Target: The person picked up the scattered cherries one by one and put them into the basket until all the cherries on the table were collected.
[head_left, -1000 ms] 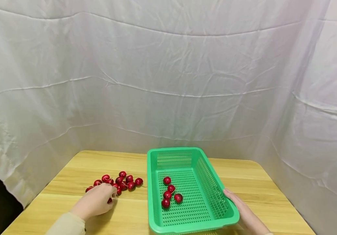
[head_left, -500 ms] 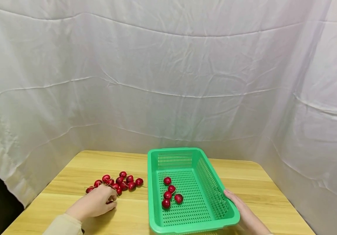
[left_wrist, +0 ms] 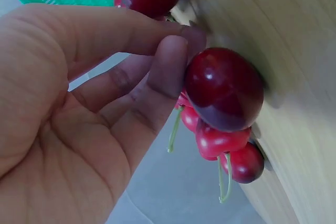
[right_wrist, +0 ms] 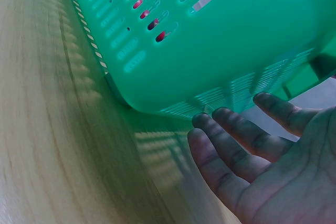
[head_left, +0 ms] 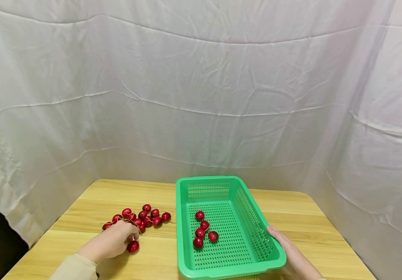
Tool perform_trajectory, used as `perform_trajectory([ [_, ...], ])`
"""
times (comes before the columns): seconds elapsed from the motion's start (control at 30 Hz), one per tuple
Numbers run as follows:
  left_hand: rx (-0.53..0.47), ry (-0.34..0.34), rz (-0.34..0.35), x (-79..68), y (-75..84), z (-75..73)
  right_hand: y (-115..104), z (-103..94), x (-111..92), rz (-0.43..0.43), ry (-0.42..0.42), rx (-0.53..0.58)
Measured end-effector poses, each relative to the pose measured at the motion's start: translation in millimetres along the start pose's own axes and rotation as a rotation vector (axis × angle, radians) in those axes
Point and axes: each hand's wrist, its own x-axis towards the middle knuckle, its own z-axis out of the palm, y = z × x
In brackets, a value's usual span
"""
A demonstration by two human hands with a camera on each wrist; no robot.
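Observation:
In the head view my left hand (head_left: pixel 111 240) is low over the table at the near side of a cherry pile (head_left: pixel 147 221). Its fingertips are drawn together against a dark red cherry (head_left: pixel 132 246), which sits in front of them. Up close in the left wrist view, that cherry (left_wrist: pixel 224 89) touches the fingertips; its stem cannot be seen. A green plastic basket (head_left: pixel 230 269) contains several cherries (head_left: pixel 204 225) on the left of its floor. Against the basket's right wall rests my right hand (head_left: pixel 293 252), its fingers extended and slightly spread in the right wrist view.
The wooden table (head_left: pixel 159 256) carries both the pile and the basket. Pale fabric (head_left: pixel 201 85) hangs behind and along the sides. More cherries (left_wrist: pixel 244 162) with green stems lie just past the left hand.
The cherry at my left fingertips, out of sight half a second ago, now shows in front of them. The left hand has shifted only slightly; the basket and right hand stay put.

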Motion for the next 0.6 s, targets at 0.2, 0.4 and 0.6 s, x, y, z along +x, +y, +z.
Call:
perform_trajectory([
  [0.2,0.042,0.038,0.011,-3.6,15.7,-9.4,0.7,-0.1,-0.1,0.005,0.032,-0.037],
  [0.4,0.07,0.103,0.07,-4.9,8.0,-3.6,0.8,0.3,-0.5,0.007,0.03,-0.029],
  [0.6,0.073,0.08,-0.003,-5.9,10.9,-7.0,1.0,0.2,0.0,0.019,0.049,-0.04],
])
